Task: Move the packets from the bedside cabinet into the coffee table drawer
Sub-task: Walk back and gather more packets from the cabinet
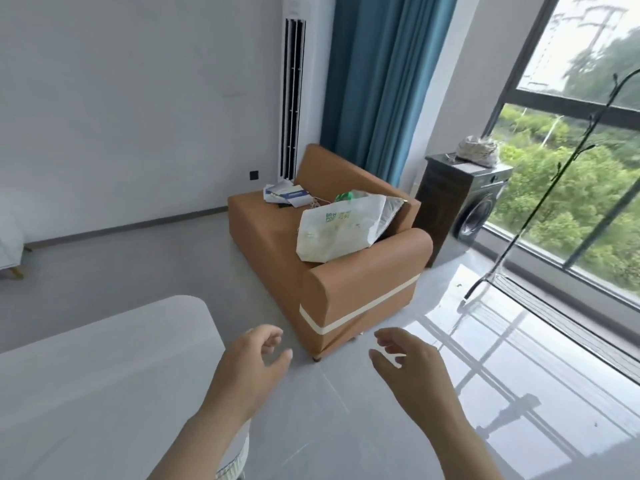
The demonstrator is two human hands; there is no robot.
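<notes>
No packets, bedside cabinet or coffee table drawer show in the head view. My left hand [254,365] hangs in front of me at bottom centre, fingers loosely curled, holding nothing. My right hand [412,365] is level with it to the right, fingers loosely bent and empty. Both hover above the grey tiled floor, apart from each other, short of the brown sofa [346,292].
A white surface with a rounded corner [104,375] fills the lower left. The sofa carries a white plastic bag [339,226] and papers [287,195]. Behind stand a tall air conditioner [294,91], blue curtain [377,81], washing machine [474,209], black coat stand [540,199] and large window.
</notes>
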